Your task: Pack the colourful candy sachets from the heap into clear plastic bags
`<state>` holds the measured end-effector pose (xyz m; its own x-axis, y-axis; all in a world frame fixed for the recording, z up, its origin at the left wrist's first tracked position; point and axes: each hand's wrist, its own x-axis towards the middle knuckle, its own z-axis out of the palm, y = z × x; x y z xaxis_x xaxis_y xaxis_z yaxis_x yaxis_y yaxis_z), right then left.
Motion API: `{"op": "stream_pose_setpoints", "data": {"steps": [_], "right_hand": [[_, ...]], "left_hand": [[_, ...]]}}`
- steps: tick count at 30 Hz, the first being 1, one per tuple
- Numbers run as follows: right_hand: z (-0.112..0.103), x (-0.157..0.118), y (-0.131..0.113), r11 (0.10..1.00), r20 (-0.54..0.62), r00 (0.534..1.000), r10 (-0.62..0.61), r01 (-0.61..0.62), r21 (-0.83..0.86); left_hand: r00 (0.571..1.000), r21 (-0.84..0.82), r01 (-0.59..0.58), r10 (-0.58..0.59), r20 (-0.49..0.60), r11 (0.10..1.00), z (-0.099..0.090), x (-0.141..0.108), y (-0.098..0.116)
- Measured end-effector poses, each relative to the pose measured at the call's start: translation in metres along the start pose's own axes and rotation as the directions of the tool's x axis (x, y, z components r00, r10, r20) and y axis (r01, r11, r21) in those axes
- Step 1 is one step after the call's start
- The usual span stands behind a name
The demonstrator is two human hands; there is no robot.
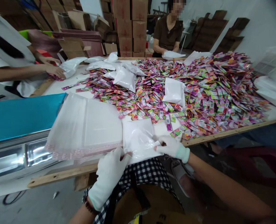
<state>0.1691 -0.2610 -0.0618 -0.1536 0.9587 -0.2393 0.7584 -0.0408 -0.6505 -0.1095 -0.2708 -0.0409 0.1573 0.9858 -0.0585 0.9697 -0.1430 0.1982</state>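
A filled white plastic bag lies at the table's front edge, its surface shiny and creased. My left hand, in a white glove with bare fingertips, pinches the bag's near left corner. At the near right side of the same bag, my right hand is closed on its edge; a small white flap shows by the fingers. Left of the bag is a stack of flat, translucent bags. Small colourful sachets lie just beyond the bag.
A large heap of sachets covers the table's right side. Filled white bags lie on it. A blue panel is at left. One co-worker sits opposite; another's hands hold a bag at far left. Cartons stand behind.
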Motion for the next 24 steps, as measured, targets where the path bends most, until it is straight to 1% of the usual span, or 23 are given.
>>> {"op": "stream_pose_setpoints", "data": {"steps": [1,2,3,4,5,6,7,8,9,10,12,13,14,15,16,17,19,20,22,24], "right_hand": [[-0.003,0.005,0.001,0.997,0.042,0.997,0.066,-0.067,0.037],[-0.005,0.01,0.003,0.989,0.084,0.989,0.12,-0.126,0.076],[-0.008,0.016,0.004,0.978,0.131,0.98,0.152,-0.168,0.123],[-0.01,0.022,0.005,0.966,0.193,0.97,0.147,-0.184,0.184],[-0.011,0.029,0.005,0.949,0.26,0.959,0.109,-0.178,0.259],[-0.01,0.035,0.004,0.924,0.323,0.945,0.047,-0.164,0.345],[-0.009,0.041,0.003,0.886,0.364,0.931,-0.024,-0.149,0.439],[-0.005,0.047,0.001,0.837,0.383,0.92,-0.088,-0.141,0.529],[-0.001,0.052,-0.002,0.78,0.384,0.914,-0.13,-0.145,0.609],[0.005,0.056,-0.005,0.722,0.38,0.915,-0.138,-0.169,0.671],[0.018,0.061,-0.011,0.627,0.386,0.92,-0.07,-0.26,0.734],[0.023,0.062,-0.014,0.602,0.396,0.918,-0.016,-0.307,0.737],[0.026,0.062,-0.018,0.594,0.402,0.915,0.035,-0.343,0.728],[0.027,0.06,-0.023,0.597,0.398,0.915,0.07,-0.358,0.718],[0.025,0.058,-0.029,0.604,0.385,0.92,0.076,-0.35,0.716],[0.019,0.054,-0.035,0.613,0.366,0.929,0.049,-0.318,0.723],[-0.004,0.046,-0.048,0.638,0.344,0.939,-0.032,-0.246,0.73],[-0.019,0.044,-0.055,0.666,0.347,0.936,-0.062,-0.22,0.713],[-0.055,0.047,-0.071,0.762,0.32,0.942,-0.106,-0.13,0.635],[-0.092,0.062,-0.092,0.838,0.224,0.961,-0.161,0.013,0.546]], "left_hand": [[0.996,0.042,-0.03,0.033,-0.079,0.999,0.001,0.0,0.001],[0.979,0.08,-0.094,0.106,-0.172,0.992,0.003,0.0,0.002],[0.943,0.116,-0.192,0.216,-0.254,0.974,0.006,-0.001,0.002],[0.887,0.149,-0.316,0.348,-0.305,0.937,0.01,-0.002,0.003],[0.82,0.173,-0.445,0.477,-0.316,0.879,0.015,-0.003,0.003],[0.758,0.186,-0.548,0.578,-0.3,0.815,0.02,-0.005,0.003],[0.714,0.192,-0.617,0.645,-0.273,0.763,0.026,-0.006,0.003],[0.696,0.201,-0.644,0.674,-0.248,0.738,0.033,-0.008,0.003],[0.702,0.218,-0.635,0.672,-0.237,0.741,0.039,-0.009,0.002],[0.713,0.244,-0.612,0.659,-0.241,0.752,0.045,-0.009,0.002],[0.724,0.306,-0.558,0.633,-0.276,0.772,0.055,-0.009,-0.001],[0.717,0.333,-0.539,0.629,-0.299,0.773,0.059,-0.008,-0.003],[0.7,0.352,-0.532,0.634,-0.329,0.77,0.062,-0.006,-0.005],[0.67,0.364,-0.537,0.647,-0.363,0.761,0.064,-0.005,-0.008],[0.633,0.375,-0.55,0.665,-0.396,0.746,0.066,-0.003,-0.013],[0.586,0.391,-0.565,0.686,-0.43,0.727,0.068,-0.001,-0.017],[0.504,0.43,-0.574,0.715,-0.485,0.697,0.069,0.002,-0.028],[0.479,0.447,-0.563,0.716,-0.508,0.695,0.069,0.004,-0.033],[0.443,0.476,-0.532,0.709,-0.548,0.7,0.066,0.01,-0.041],[0.427,0.49,-0.537,0.722,-0.545,0.687,0.062,0.019,-0.044]]}}
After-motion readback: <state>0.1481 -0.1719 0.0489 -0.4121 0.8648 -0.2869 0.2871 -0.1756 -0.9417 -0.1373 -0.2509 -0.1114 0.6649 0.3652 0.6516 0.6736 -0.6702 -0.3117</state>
